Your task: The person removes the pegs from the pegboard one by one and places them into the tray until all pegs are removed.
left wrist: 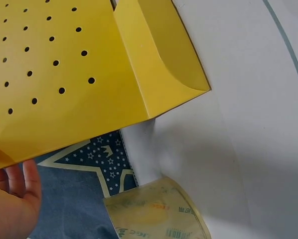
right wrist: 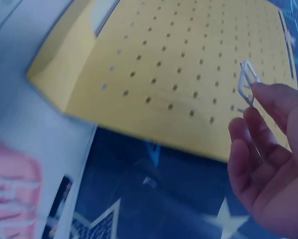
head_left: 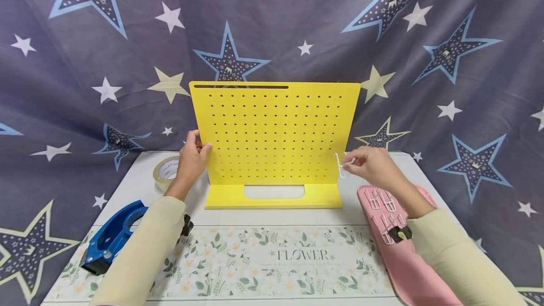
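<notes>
A yellow pegboard (head_left: 276, 136) with rows of small holes stands upright on its folded base at the back of the white table. My left hand (head_left: 192, 157) grips its left edge, thumb on the front and fingers behind; the left wrist view shows the same fingers (left wrist: 24, 181) under the board's edge. Near the lower right edge, my right hand (head_left: 370, 164) pinches a white wire hook (head_left: 339, 165) between thumb and fingertips. In the right wrist view the hook (right wrist: 247, 82) is held in front of the board; whether it touches cannot be told.
Several similar hooks (head_left: 388, 202) lie on a pink tray (head_left: 408, 259) at the right. A tape roll (head_left: 161, 174) sits behind my left forearm, and a blue tape dispenser (head_left: 112, 235) lies at the left. A floral mat (head_left: 272, 263) covers the table's front.
</notes>
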Available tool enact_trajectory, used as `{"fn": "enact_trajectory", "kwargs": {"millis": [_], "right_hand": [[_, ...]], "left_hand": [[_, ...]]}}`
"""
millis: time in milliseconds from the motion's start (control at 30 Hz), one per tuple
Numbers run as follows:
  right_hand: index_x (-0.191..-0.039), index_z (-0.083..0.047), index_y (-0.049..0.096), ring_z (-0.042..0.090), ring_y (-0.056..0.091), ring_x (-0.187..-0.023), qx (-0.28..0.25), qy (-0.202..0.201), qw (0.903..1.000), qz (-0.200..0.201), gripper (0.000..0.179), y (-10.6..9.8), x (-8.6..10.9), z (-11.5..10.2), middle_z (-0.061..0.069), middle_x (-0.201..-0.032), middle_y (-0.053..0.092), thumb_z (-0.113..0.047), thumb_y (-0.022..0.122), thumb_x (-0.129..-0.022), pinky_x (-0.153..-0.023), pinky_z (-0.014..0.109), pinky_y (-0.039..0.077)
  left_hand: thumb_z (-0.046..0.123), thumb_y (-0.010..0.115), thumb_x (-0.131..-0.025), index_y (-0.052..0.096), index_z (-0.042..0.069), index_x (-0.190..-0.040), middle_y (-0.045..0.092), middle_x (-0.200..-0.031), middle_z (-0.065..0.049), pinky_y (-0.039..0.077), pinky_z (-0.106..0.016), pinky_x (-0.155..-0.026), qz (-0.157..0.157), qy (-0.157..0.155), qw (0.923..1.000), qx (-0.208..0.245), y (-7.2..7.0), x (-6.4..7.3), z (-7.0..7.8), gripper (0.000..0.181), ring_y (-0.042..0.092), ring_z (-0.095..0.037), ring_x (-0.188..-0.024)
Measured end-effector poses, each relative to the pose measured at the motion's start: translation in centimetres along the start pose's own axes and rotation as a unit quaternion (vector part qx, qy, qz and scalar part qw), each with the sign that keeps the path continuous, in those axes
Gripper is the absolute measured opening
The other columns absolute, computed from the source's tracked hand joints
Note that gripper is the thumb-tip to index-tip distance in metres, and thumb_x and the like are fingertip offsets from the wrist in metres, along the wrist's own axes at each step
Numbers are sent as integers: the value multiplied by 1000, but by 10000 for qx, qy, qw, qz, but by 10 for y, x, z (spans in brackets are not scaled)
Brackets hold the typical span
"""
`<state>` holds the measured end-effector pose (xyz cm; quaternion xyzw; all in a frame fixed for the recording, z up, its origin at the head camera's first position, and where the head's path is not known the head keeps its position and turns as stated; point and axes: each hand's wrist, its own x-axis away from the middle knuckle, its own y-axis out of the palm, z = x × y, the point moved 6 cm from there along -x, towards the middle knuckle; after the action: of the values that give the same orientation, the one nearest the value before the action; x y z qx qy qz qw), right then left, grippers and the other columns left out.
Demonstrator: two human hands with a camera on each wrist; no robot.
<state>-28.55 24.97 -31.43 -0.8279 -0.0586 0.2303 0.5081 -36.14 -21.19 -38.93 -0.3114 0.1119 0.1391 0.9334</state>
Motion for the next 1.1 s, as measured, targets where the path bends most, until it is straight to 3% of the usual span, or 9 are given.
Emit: {"fn": "enact_trajectory", "kwargs": {"millis": [267,600,767,1100], "right_hand": [[-90,-20,79,0,60,-69,-15,425,9991,-81,8,-19,41,52,-4,-81,74,-13,80,-86,-62,23,48],[-90,-22,78,-7,55,-63,298,372,9989,-11,8,-37,89,104,-13,-72,70,-16,81,-85,-57,22,45],[-89,-21,78,-10,54,-65,420,448,9981,-83,10,-38,108,127,-15,-71,69,-14,83,-83,-58,21,44],[-86,-25,76,-8,55,-65,331,672,9949,-678,10,-22,137,159,-17,-71,67,-15,79,-85,-59,22,45]], "left_hand": [[19,57,-104,41,13,-143,63,-115,-18,49,-42,-84,-16,-136,9999,48,1,0,-1,42,61,-30,-99],[21,57,-104,41,13,-144,62,-112,-18,48,-38,-81,-15,-102,9999,-1,3,0,-2,43,60,-30,-96],[22,56,-105,41,12,-144,61,-110,-17,47,-37,-79,-18,-84,10000,17,2,0,-1,43,59,-29,-95],[21,57,-104,42,12,-143,60,-108,-16,47,-38,-80,13,-16,10000,22,3,0,-1,42,58,-30,-95]]}}
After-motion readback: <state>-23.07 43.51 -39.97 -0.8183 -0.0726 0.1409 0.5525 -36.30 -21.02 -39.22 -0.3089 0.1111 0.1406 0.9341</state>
